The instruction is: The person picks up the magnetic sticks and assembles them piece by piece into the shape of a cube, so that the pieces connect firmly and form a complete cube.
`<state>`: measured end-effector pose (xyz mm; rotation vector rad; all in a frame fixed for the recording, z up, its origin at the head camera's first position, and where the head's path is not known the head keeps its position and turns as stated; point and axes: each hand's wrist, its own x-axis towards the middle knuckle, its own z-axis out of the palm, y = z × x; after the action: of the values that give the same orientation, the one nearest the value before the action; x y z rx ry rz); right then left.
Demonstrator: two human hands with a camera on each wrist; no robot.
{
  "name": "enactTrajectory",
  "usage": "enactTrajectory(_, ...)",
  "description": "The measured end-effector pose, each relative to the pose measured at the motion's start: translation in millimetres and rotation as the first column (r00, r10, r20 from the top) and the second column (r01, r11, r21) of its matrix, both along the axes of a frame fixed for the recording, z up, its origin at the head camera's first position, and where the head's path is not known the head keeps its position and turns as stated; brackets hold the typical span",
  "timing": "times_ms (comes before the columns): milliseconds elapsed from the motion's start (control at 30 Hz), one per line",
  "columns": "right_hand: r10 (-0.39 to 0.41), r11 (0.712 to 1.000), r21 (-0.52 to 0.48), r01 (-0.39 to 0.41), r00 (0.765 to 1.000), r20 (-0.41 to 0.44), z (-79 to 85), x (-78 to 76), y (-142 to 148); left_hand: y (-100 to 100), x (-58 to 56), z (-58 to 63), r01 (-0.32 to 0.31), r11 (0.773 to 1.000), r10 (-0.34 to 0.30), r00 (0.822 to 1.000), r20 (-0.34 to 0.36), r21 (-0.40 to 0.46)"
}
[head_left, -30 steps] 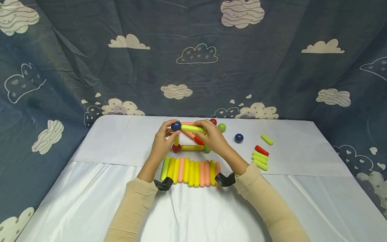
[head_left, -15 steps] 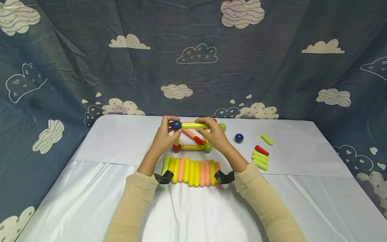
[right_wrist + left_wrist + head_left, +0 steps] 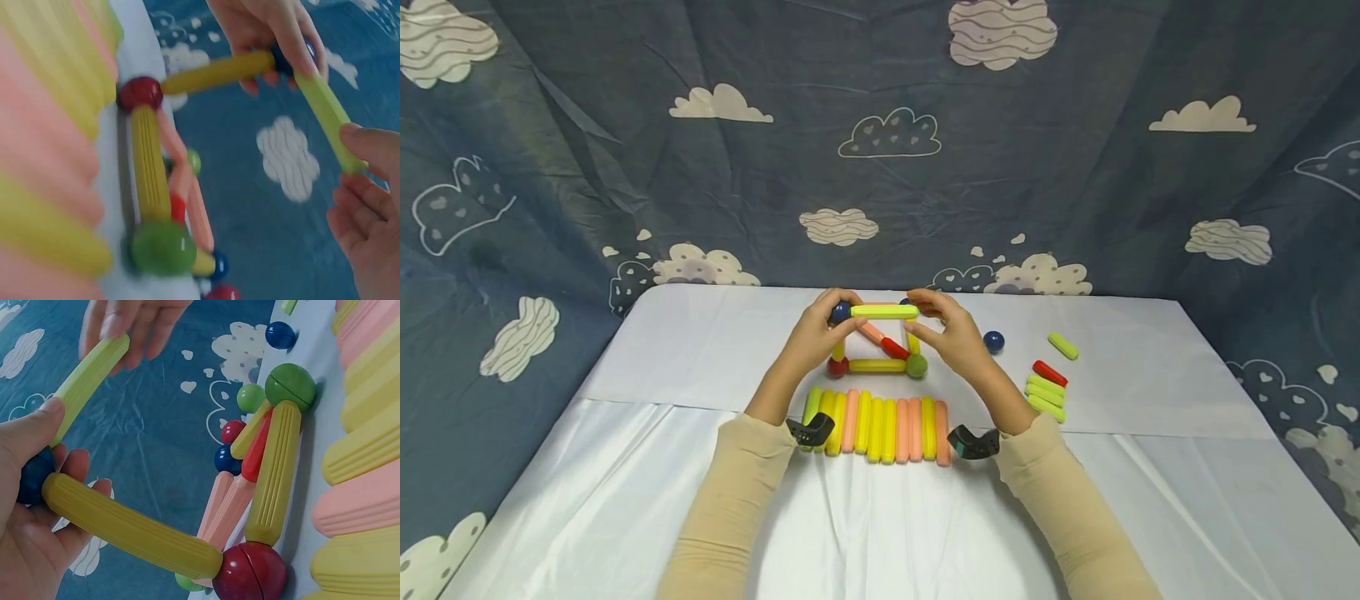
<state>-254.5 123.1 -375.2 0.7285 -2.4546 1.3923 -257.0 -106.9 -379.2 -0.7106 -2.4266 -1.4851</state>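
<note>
My left hand (image 3: pixel 815 333) grips a dark blue ball (image 3: pixel 36 476), its thumb on the near end of a light green rod (image 3: pixel 883 312) that meets the ball. The rod lies level in the head view. At its far end is my right hand (image 3: pixel 955 337), fingers and thumb spread apart, thumb overlapping the tip in the right wrist view. A yellow rod (image 3: pixel 131 525) joins the blue ball to a red ball (image 3: pixel 837 367) below. Another yellow rod (image 3: pixel 877 366) links that red ball to a green ball (image 3: pixel 916 366). Pink and red rods (image 3: pixel 895 348) run behind this frame.
A row of yellow, pink and green rods (image 3: pixel 887 429) lies on the white cloth between the forearms. To the right are a loose blue ball (image 3: pixel 993 342), a short green rod (image 3: pixel 1063 346) and a red rod (image 3: pixel 1049 373) beside several short green ones (image 3: pixel 1045 397).
My right hand has let go of the light green rod and moved slightly right, its fingers spreading. The rod has turned level, and my left hand still holds the blue ball.
</note>
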Motion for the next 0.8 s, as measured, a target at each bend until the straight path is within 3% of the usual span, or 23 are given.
enactTrajectory(167, -0.137, 0.99, 0.033, 0.137, 0.991, 0.002, -18.9, -5.3, 37.9, 0.0, 1.5, 0.4, -0.01, 1.0, 0.01, 1.0, 0.014, 0.003)
enactTrajectory(333, -0.283, 0.953, 0.133, 0.271, 0.956, 0.079, -43.6, -12.6, 72.8, 0.2, 1.5, 0.1, -0.018, 1.0, 0.018, 1.0, 0.016, 0.004)
enactTrajectory(600, -0.397, 0.902, 0.261, 0.343, 0.896, 0.197, -65.5, -18.2, 93.5, 0.8, 2.1, 0.4, -0.02, 1.0, 0.02, 0.999, 0.03, 0.011)
enactTrajectory(733, -0.426, 0.892, 0.269, 0.363, 0.874, 0.234, -66.9, -17.8, 95.2, 0.6, 2.3, 0.5, -0.023, 1.0, 0.022, 0.999, 0.037, 0.012)
enactTrajectory(800, -0.421, 0.901, 0.224, 0.371, 0.871, 0.252, -63.1, -17.0, 92.6, 0.4, 2.2, 0.6, -0.025, 1.0, 0.025, 0.999, 0.036, 0.009)
